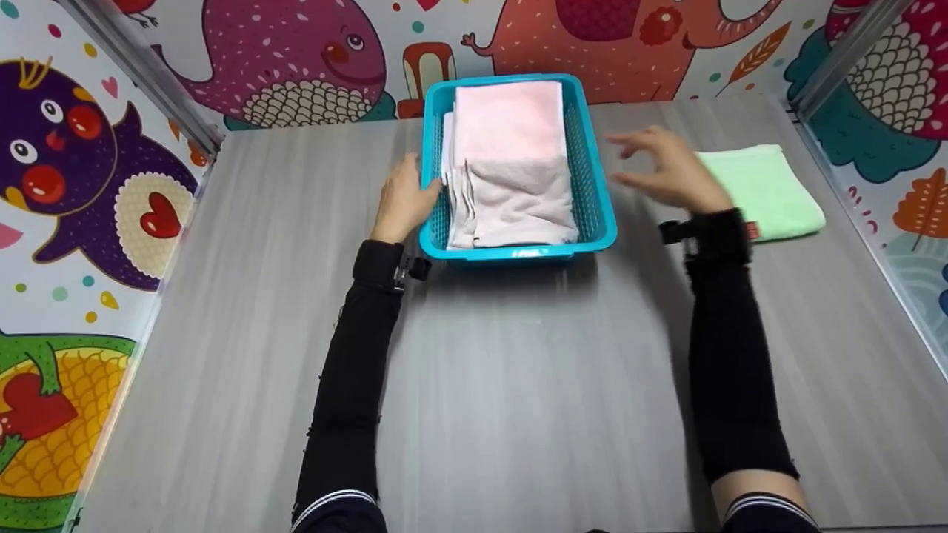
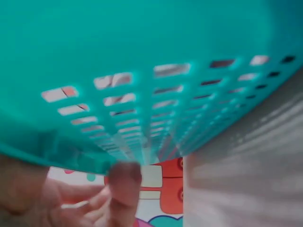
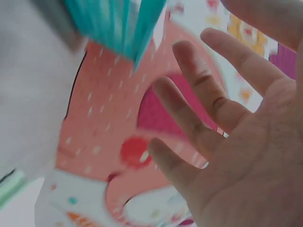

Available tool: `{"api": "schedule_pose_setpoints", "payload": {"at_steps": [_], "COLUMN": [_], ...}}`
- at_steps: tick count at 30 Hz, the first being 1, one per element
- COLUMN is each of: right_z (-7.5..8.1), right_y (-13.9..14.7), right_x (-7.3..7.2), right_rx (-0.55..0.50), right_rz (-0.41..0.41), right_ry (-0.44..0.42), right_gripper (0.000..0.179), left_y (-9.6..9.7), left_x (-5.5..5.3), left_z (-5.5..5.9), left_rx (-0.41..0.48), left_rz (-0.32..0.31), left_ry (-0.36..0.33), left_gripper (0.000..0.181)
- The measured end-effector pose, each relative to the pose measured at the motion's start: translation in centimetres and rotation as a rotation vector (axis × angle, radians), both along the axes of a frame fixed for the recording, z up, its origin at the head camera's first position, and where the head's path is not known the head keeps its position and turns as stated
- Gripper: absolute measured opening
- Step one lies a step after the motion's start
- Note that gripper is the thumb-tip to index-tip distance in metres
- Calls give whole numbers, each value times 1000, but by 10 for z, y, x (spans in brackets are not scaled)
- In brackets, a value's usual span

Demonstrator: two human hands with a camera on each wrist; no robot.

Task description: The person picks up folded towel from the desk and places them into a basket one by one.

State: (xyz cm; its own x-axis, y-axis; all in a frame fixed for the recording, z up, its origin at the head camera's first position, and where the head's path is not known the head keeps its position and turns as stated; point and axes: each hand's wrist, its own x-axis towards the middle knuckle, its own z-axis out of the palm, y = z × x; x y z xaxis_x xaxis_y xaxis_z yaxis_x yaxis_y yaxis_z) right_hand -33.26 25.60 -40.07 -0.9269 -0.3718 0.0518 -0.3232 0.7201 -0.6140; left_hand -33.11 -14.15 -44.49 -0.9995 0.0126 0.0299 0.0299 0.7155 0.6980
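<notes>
A turquoise plastic basket [image 1: 518, 254] with perforated walls stands toward the back of the table. Inside it lie a folded pink towel [image 1: 509, 118] and a folded beige-pink towel [image 1: 522, 203] in front, with more folded cloth along the left. My left hand [image 1: 404, 200] grips the basket's left rim, thumb over the edge; the left wrist view shows its fingers [image 2: 125, 184] outside the perforated wall. To the right of the basket, my right hand [image 1: 670, 170] hovers apart from it, fingers spread and palm bare in the right wrist view.
On the table right of the basket lies a folded light green towel [image 1: 766, 192] with a red tag, partly behind my right hand. Panels with cartoon animals [image 1: 296, 59] wall the table at the back and sides, joined by metal corner posts [image 1: 148, 74].
</notes>
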Motion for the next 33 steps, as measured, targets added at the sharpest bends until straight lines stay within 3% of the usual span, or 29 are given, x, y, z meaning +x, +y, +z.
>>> {"api": "schedule_pose_setpoints", "payload": {"at_steps": [3, 6, 10, 13, 18, 22, 25, 28, 33], "right_z": [1, -4, -29, -51, -71, -73, -72, -70, -65], "right_y": [37, 81, 141, 173, 186, 181, 177, 173, 152], "right_x": [-3, -4, -1, 7, 9, 4, 2, 0, -12], "right_rx": [-83, -117, -85, -60, 53, 89, 85, 80, 113], "right_rz": [-109, -267, -539, -640, -648, -713, -733, -696, -566], "right_ry": [-87, -133, -153, -244, -336, -287, -298, -360, -472], "right_gripper": [62, 65, 77, 94, 105, 106, 108, 112, 124], "left_y": [0, 0, 1, 1, 1, 3, 4, 4, 1], "left_x": [0, 0, 0, 0, -1, -2, -4, -3, -2], "left_z": [0, 1, 2, 2, 2, 1, 1, 0, 1], "left_rx": [-8, -12, -9, -8, -13, -12, -16, -16, -13], "left_rz": [-22, -30, -32, -36, -40, -44, -48, -53, -46], "left_ry": [-27, -35, -42, -53, -62, -52, -60, -75, -85], "left_gripper": [53, 52, 53, 55, 58, 58, 57, 55, 57]}}
